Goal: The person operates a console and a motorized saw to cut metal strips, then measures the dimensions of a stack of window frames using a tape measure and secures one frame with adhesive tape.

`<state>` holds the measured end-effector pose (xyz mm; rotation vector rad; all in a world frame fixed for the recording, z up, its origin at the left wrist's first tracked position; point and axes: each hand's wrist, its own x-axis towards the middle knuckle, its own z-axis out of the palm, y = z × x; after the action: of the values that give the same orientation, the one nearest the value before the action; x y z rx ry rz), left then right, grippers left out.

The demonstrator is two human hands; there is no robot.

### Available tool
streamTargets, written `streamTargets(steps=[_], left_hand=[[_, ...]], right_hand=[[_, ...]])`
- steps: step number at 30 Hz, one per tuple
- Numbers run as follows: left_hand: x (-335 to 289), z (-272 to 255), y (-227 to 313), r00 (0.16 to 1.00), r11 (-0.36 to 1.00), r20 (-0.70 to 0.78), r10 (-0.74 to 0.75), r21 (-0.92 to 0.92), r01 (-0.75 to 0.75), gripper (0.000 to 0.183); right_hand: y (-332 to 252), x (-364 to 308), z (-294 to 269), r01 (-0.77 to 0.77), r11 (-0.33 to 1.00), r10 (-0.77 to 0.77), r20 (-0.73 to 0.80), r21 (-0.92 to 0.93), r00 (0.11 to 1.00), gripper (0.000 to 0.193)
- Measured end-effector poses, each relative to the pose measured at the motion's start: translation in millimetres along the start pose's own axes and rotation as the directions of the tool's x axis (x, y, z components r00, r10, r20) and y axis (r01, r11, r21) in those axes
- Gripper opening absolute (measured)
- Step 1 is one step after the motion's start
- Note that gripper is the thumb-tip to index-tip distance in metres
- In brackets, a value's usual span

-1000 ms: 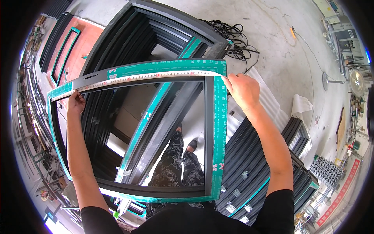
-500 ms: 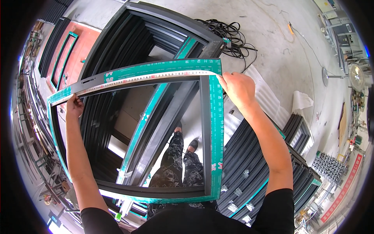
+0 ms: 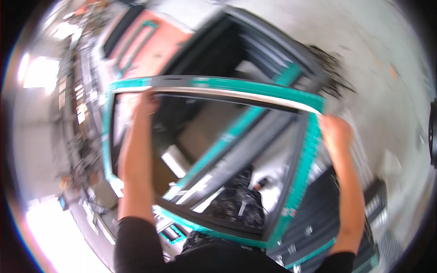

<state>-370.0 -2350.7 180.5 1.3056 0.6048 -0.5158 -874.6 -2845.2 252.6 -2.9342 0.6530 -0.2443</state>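
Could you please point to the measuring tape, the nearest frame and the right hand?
Measuring tape (image 3: 236, 93): head view, middle of its strip.
Nearest frame (image 3: 307, 157): head view, its green right side.
Right hand (image 3: 336, 130): head view, back of the hand.

Above and beyond my right hand (image 3: 336, 132), the grey floor (image 3: 387, 50) leaves me wide passing room, though a tangle of black cable (image 3: 334, 68) lies nearer in. Past the held frame's (image 3: 306, 152) top edge, stacked dark frames (image 3: 205, 54) block my way. Its opening lets me see through, but a green-striped bar (image 3: 223, 144) slants behind. The measuring tape (image 3: 227, 94) spans the top bar between my hands; another dark stack (image 3: 314, 204) crowds the lower right.
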Motion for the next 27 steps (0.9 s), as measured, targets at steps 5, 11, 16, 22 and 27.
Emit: streamTargets(steps=[5,11,16,22,27], left_hand=[[-26,22,-7,0.997,1.000,-0.071,-0.004,-0.031,0.002,0.013],[-46,35,-4,0.992,0.999,-0.118,-0.035,-0.015,0.034,0.013],[-44,34,-6,0.995,1.000,-0.102,-0.021,0.001,0.021,0.013],[-45,37,-7,0.993,1.000,-0.121,-0.005,-0.002,0.004,0.013],[-29,25,-8,0.996,1.000,-0.093,0.017,0.008,-0.016,0.015]], right_hand=[[-5,5,1,0.005,0.994,-0.013,-0.068,-0.109,0.998,0.033],[0,4,1,0.016,0.990,-0.024,-0.057,-0.144,0.998,0.035],[3,1,4,0.022,0.992,-0.029,-0.055,-0.125,0.998,0.034],[0,-3,2,0.012,0.994,-0.020,-0.067,-0.112,0.998,0.033],[-8,-3,-5,0.024,0.995,-0.032,-0.076,-0.100,0.997,0.033]])
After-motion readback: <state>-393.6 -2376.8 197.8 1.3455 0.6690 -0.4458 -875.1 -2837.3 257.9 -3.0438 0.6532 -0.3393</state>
